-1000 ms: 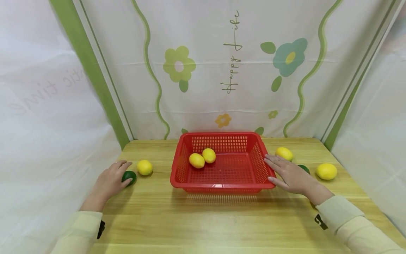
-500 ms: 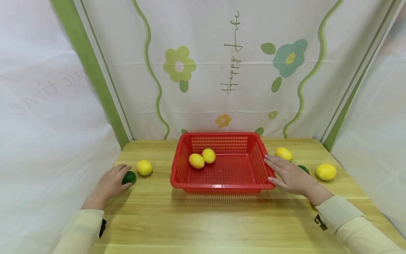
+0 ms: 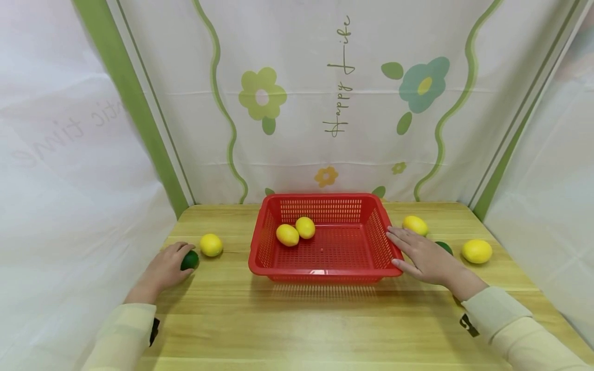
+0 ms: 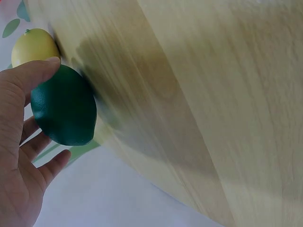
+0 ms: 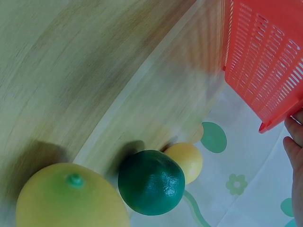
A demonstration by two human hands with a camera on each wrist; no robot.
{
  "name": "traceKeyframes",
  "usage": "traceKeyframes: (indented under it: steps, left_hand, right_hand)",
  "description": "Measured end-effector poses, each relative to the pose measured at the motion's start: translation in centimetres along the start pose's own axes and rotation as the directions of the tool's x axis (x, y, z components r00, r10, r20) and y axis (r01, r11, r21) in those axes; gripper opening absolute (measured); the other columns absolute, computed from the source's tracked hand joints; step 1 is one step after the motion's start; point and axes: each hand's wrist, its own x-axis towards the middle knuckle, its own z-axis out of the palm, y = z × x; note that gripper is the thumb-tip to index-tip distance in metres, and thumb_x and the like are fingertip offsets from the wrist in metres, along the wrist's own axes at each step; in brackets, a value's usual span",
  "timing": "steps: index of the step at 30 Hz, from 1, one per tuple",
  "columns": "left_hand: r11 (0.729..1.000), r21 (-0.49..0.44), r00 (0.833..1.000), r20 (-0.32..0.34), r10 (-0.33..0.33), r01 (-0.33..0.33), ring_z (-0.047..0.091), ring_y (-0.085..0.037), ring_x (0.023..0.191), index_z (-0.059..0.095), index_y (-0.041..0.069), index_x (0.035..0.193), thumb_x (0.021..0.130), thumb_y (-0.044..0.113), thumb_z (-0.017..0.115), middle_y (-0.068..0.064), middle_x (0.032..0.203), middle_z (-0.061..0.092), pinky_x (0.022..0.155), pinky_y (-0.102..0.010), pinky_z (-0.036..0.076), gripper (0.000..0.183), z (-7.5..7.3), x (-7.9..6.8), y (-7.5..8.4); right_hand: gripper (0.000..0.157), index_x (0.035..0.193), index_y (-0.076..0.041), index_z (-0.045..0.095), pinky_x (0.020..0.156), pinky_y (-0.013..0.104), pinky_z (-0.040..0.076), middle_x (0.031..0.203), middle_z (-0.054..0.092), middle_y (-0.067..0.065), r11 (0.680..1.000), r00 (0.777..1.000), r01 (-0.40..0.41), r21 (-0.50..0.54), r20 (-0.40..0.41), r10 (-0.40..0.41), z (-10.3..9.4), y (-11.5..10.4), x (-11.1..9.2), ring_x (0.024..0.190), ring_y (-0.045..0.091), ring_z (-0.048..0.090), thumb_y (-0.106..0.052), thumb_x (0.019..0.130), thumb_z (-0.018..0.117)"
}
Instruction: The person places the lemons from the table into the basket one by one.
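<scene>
At the left of the head view, my left hand (image 3: 164, 267) holds a dark green lime (image 3: 190, 260) between thumb and fingers. The left wrist view shows the thumb on the lime (image 4: 65, 106), with some fingers behind it. Just beyond sits a yellow lemon (image 3: 211, 245) on the table. In the middle stands a red plastic basket (image 3: 325, 271), two lemons (image 3: 287, 235) lying side by side in it. My right hand (image 3: 427, 256) rests on the basket's right rim, its fingers extended, holding no fruit.
Right of the basket are a lemon (image 3: 415, 225), a green lime (image 3: 444, 247) partly hidden by the right hand, and another lemon (image 3: 477, 251). A printed curtain (image 3: 301, 144) closes off the wooden table (image 3: 297, 330) at the back and sides.
My left hand has shifted slightly to the right and closed in around the lime. The right hand and the basket stay in place.
</scene>
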Motion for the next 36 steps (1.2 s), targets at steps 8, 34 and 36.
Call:
traceKeyframes:
  steps: [8,34,36]
  left_hand:
    - [1.0,0.01,1.0,0.017,-0.023,0.023,0.057,-0.044,0.1,0.058,-0.004,0.124,0.074,0.013,0.084,-0.027,0.117,0.056,0.078,-0.059,0.05,0.059,0.9,0.1,-0.6]
    - [0.999,-0.01,0.999,0.023,-0.04,0.04,0.055,-0.045,0.104,0.056,-0.006,0.126,0.076,0.009,0.081,-0.027,0.117,0.055,0.083,-0.058,0.048,0.058,2.2,0.2,-0.8]
    - [0.999,-0.007,0.999,0.019,-0.038,0.038,0.055,-0.045,0.104,0.056,-0.006,0.126,0.077,0.009,0.081,-0.027,0.117,0.055,0.083,-0.058,0.049,0.057,2.3,0.2,-0.8]
  right_hand:
    - [0.062,0.136,0.008,0.049,0.099,0.056,0.042,0.142,0.047,0.023,1.0,1.0,0.003,-0.003,-0.008,-0.004,0.1,0.0,0.0,0.127,0.043,0.045,-0.036,0.094,0.062]
    - [0.063,0.139,0.005,0.047,0.112,0.04,0.031,0.144,0.045,0.021,1.0,1.0,-0.013,-0.006,-0.007,0.013,0.5,0.2,-0.3,0.13,0.041,0.043,-0.036,0.093,0.063]
    - [0.063,0.139,0.005,0.048,0.112,0.04,0.031,0.144,0.045,0.021,1.0,1.0,-0.008,-0.009,-0.013,0.007,0.6,0.2,-0.3,0.129,0.041,0.043,-0.036,0.093,0.063]
